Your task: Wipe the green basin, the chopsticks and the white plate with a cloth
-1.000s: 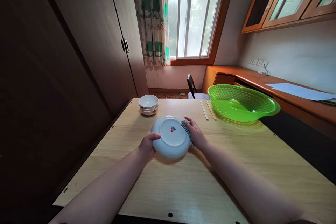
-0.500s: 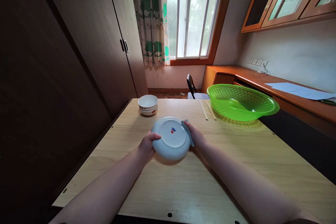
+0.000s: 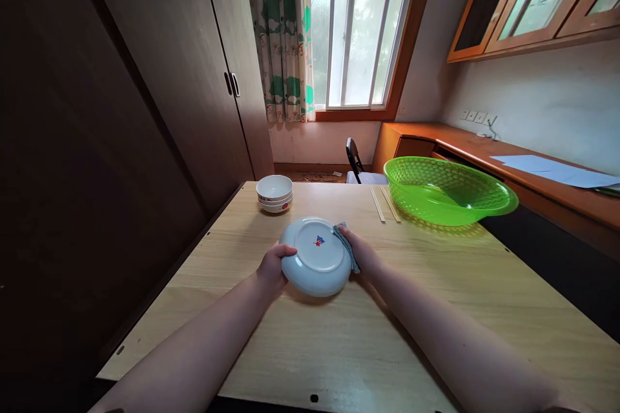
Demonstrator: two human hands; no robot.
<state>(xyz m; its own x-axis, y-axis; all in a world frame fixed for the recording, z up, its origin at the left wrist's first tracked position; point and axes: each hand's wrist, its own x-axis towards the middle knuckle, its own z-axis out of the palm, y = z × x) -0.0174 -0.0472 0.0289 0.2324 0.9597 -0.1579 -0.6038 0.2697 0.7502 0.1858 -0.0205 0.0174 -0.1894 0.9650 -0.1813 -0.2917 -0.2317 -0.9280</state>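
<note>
A white plate [image 3: 317,271] is held bottom side up above the table, its foot ring and a small blue and red mark facing me. My left hand [image 3: 274,264] grips the plate's left rim, thumb on the underside and fingers hidden beneath. On the right edge, my right hand [image 3: 361,250] is closed on a folded grey-blue cloth [image 3: 347,248], which is pressed around the rim. Behind the plate to the left stands a stack of white bowls [image 3: 275,193] with red decoration on the outside.
Pale chopsticks [image 3: 378,204] lie in two groups beyond my right hand. A green plastic basket [image 3: 450,197] rests at the table's far right corner. The wooden table [image 3: 271,348] ends near a dark wardrobe [image 3: 145,77] on the left. A folding chair [image 3: 356,161] stands behind.
Both hands keep the same hold on the plate and cloth, with hardly any movement. The whole view has shifted slightly.
</note>
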